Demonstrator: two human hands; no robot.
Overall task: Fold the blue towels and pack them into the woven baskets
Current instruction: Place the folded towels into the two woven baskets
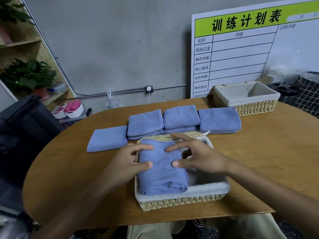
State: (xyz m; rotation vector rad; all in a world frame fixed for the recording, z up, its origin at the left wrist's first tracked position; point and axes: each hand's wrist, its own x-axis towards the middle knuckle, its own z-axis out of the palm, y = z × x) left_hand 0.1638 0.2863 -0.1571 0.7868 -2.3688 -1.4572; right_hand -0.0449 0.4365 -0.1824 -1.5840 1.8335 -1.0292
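Observation:
A folded blue towel [162, 176] lies in the left half of the near woven basket [181, 201], which has a pale cloth lining. My left hand [127, 163] and my right hand [196, 156] hover just over the towel with fingers spread and relaxed, thumbs and fingertips close to or touching its top; neither grips it. Behind the basket lie several more folded blue towels: one flat at the left [107, 138], two stacks in the middle [145, 123] [181, 118], and one at the right [219, 120]. A second lined woven basket [245, 97] stands at the back right with nothing in it.
The wooden table [259, 152] is oval, its front edge just below the near basket. A white board with a green header [250, 49] leans on the wall behind. Dark bags stand left of the table, and a shelf with plants stands at the far left.

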